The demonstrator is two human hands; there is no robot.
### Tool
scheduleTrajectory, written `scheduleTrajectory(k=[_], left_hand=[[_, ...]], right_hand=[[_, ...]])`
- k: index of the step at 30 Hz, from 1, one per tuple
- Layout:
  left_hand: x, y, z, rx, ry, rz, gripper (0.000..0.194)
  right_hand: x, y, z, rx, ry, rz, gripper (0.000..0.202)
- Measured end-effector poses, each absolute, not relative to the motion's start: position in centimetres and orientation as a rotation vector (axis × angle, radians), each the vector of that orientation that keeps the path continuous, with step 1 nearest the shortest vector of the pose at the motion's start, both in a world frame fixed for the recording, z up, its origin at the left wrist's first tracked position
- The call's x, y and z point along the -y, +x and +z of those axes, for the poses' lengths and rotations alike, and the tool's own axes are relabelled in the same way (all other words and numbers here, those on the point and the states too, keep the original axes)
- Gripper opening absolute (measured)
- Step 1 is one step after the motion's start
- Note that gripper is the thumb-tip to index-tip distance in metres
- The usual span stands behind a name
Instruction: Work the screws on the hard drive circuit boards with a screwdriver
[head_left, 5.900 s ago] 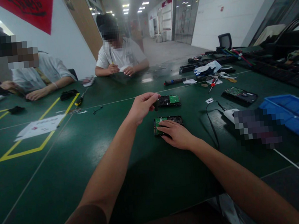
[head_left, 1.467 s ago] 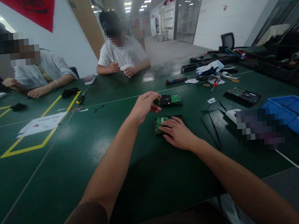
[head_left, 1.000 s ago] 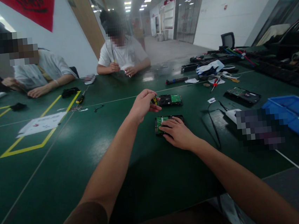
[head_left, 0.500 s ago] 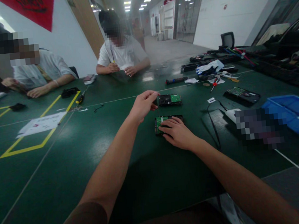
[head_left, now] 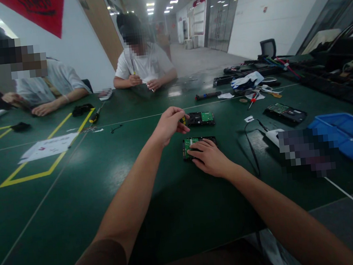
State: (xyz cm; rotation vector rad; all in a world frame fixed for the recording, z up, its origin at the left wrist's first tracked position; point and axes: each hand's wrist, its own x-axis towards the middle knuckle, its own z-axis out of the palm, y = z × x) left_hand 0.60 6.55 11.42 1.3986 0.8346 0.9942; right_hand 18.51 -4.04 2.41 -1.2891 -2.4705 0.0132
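My right hand (head_left: pixel 209 156) lies over a hard drive (head_left: pixel 187 144) with a green circuit board, its fingers bent across the top and the thumb at the near edge. Part of that drive is hidden under the hand. Farther out, my left hand (head_left: pixel 172 125) is curled around a small yellow-and-black thing (head_left: pixel 184 119), perhaps a tool handle, mostly covered by the fingers. Just right of those fingertips lies a second hard drive (head_left: pixel 200 118), board side up.
Another hard drive (head_left: pixel 285 113) lies to the right, near a blue bin (head_left: pixel 347 135) and a cable (head_left: pixel 253 154). Screwdrivers (head_left: pixel 253 99), a glove (head_left: pixel 249 79) and papers are farther back. Two people sit across the green table (head_left: pixel 93 207). Yellow tape (head_left: pixel 28 179) marks its left side.
The left fingers have parted slightly, and the yellow-and-black thing now shows between them. The right hand and both drives have stayed in place.
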Motion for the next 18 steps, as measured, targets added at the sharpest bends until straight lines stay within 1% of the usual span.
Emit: scheduleTrajectory(k=[3, 13, 18], left_hand=[[-6.44, 0.58, 11.67, -0.805, 1.394, 0.967, 0.004], [-6.53, 0.37, 11.59, -0.763, 1.438, 0.940, 0.019], [-6.53, 0.41, 11.60, -0.752, 1.422, 0.949, 0.019]], right_hand=[[4.02, 18.57, 2.29, 2.465, -1.284, 0.007, 0.034], [4.00, 18.50, 2.40, 2.476, -1.286, 0.016, 0.035], [3.96, 18.54, 2.30, 2.466, -1.277, 0.020, 0.035]])
